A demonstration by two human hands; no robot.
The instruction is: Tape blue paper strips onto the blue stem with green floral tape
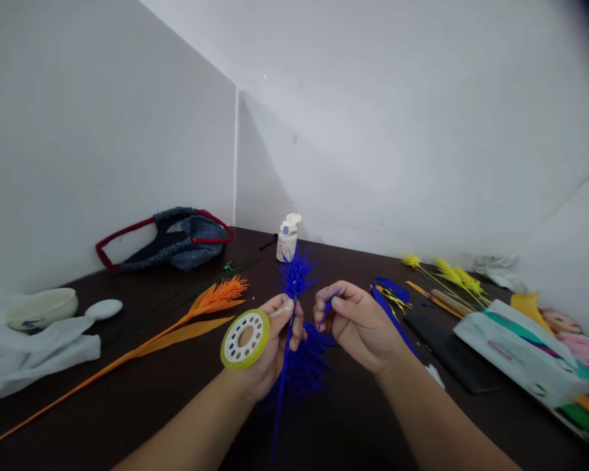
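Upright in my left hand (pixel 275 347) is a blue paper flower spike (pixel 296 275), its long thin stem pinched between thumb and fingers and running down toward me. A yellow-rimmed tape roll (pixel 246 339) with a white perforated core rests against the same hand. My right hand (pixel 358 320), a little to the right of the spike, pinches a small pointed blue paper piece (pixel 328 306) between thumb and fingertips. Below and between both hands lies a heap of blue paper pieces (pixel 307 363), partly covered by the left hand.
An orange paper flower spike (pixel 220 292) lies left, near a bowl (pixel 44 309) and white plastic. A white bottle (pixel 287 239) and a denim bag (pixel 186 239) stand behind. Yellow spikes (pixel 459 278), a dark flat slab (pixel 446 353) and a plastic packet (pixel 525 353) lie right.
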